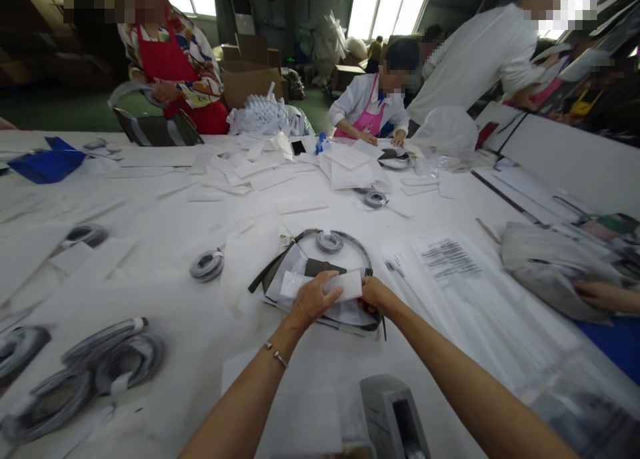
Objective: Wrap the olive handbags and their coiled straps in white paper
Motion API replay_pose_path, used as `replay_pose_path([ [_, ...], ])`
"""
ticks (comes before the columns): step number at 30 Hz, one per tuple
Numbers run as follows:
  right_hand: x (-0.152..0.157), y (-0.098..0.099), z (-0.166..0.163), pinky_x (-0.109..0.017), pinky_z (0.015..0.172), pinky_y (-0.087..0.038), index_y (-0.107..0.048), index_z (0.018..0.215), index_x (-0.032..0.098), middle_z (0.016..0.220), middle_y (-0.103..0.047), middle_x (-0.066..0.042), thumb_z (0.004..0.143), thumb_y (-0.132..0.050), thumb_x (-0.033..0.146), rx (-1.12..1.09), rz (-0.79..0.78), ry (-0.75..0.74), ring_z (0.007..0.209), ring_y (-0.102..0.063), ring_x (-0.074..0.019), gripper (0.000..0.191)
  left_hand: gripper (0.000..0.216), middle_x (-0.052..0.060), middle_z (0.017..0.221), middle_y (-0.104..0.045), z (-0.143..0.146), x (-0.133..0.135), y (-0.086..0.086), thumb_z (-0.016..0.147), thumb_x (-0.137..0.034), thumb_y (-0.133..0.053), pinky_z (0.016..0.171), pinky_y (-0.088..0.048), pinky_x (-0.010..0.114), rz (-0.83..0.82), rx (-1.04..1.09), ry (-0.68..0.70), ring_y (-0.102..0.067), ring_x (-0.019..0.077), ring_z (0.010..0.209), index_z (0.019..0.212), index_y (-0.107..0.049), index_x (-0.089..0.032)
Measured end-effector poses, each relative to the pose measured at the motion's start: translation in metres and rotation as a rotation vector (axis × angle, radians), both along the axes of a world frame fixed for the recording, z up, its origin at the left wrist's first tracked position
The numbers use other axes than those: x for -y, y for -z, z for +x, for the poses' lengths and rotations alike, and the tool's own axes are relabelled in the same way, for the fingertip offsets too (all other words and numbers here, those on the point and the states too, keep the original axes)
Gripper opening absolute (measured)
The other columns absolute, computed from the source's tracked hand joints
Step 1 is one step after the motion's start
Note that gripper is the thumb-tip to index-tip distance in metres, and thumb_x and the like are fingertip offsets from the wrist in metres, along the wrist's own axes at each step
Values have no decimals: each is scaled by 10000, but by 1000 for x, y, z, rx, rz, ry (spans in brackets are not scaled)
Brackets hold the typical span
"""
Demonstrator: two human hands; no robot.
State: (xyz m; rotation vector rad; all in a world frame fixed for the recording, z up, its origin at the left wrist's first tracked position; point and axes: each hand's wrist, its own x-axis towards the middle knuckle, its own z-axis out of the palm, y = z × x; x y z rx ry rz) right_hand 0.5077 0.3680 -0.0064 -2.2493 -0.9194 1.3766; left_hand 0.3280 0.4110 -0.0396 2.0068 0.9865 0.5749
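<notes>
A dark olive bag (pixel 273 277) lies on the white table in front of me, partly covered with pale wrapping, its handle arched toward the far side. Over it, a folded white paper strip (pixel 353 284) is held between both hands. My left hand (pixel 314 300) is closed on the strip, thumb on top. At the strip's right end, beside the handle's base, my right hand (pixel 376 295) is closed with fingers curled; its fingertips are partly hidden. A grey coiled strap (pixel 330 241) with a white band sits inside the handle's arch.
A grey tape dispenser (pixel 393 412) stands near me. Several grey coils (pixel 127 359) lie at left. Plastic sheeting (pixel 450 292) and a beige bag (pixel 545 262), touched by another person's hand (pixel 607 296), are at right. Paper sheets (pixel 350 166) cover the far side, where co-workers stand.
</notes>
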Motion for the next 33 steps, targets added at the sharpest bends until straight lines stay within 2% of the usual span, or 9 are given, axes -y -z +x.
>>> replay_pose_path([
  [4, 9, 5, 2, -203, 375, -267, -636, 725, 184, 415, -486, 61, 681, -555, 148, 77, 89, 5, 361, -395, -80, 100, 381, 28, 1244, -598, 2, -2, 0, 932, -406, -483, 880, -465, 299, -8, -40, 11, -605, 177, 984, 1283, -535, -270],
  [8, 11, -1, 9, -200, 421, -313, -542, 544, 183, 451, -522, 44, 637, -605, 136, 154, 210, -13, 431, -446, -80, 122, 311, -2, 968, -590, 6, -8, 1, 880, -498, -543, 715, -436, 269, -68, -95, -81, -578, 153, 807, 1039, -606, -238],
  [12, 13, -9, 9, -196, 429, -411, -486, 590, 196, 475, -490, 65, 677, -692, 209, -191, 139, 180, 431, -445, -74, 224, 268, -44, 739, -476, 6, -15, -1, 848, -434, -565, 649, -365, 247, -131, -115, -89, -482, 124, 691, 729, -529, -197],
  [17, 28, -1, 10, -170, 415, -459, -484, 688, 190, 567, -561, 44, 750, -723, 277, -511, 75, 338, 457, -516, -68, 261, 190, -34, 715, -477, 7, -16, -11, 806, -258, -516, 643, -367, 234, -150, -172, -27, -499, 122, 697, 635, -480, -185],
  [23, 46, 18, 15, -129, 364, -377, -473, 683, 184, 580, -576, 38, 689, -790, 418, -658, 216, 300, 444, -476, -44, 394, 115, 6, 858, -601, 12, -13, -11, 810, -315, -566, 735, -441, 257, 36, -392, 28, -593, 171, 814, 824, -613, -212],
  [26, 48, 20, 15, -138, 364, -361, -466, 693, 189, 593, -576, 35, 673, -787, 492, -670, 254, 251, 447, -456, -45, 441, 247, 10, 979, -643, 7, -16, -6, 877, -423, -544, 841, -470, 283, -4, -270, 156, -613, 187, 917, 1023, -634, -246],
  [29, 48, 20, 15, -150, 374, -373, -482, 705, 187, 614, -581, 26, 679, -778, 505, -654, 260, 224, 458, -452, -51, 435, 383, 21, 1205, -602, 0, -15, -3, 961, -397, -432, 952, -462, 308, -35, -109, 167, -578, 181, 1100, 1323, -493, -288],
  [31, 48, 18, 17, -145, 378, -385, -509, 714, 178, 613, -567, 30, 672, -790, 479, -661, 251, 214, 461, -446, -48, 414, 434, 26, 1298, -541, -2, -11, -2, 957, -332, -453, 961, -472, 315, 10, -92, 141, -553, 182, 1163, 1388, -420, -301],
  [33, 48, 16, 18, -134, 383, -400, -554, 760, 168, 630, -566, 31, 672, -799, 432, -687, 236, 206, 470, -454, -46, 371, 427, 22, 1325, -510, -1, -6, -1, 924, -286, -520, 923, -497, 306, 77, -140, 158, -568, 189, 1145, 1346, -468, -308],
])
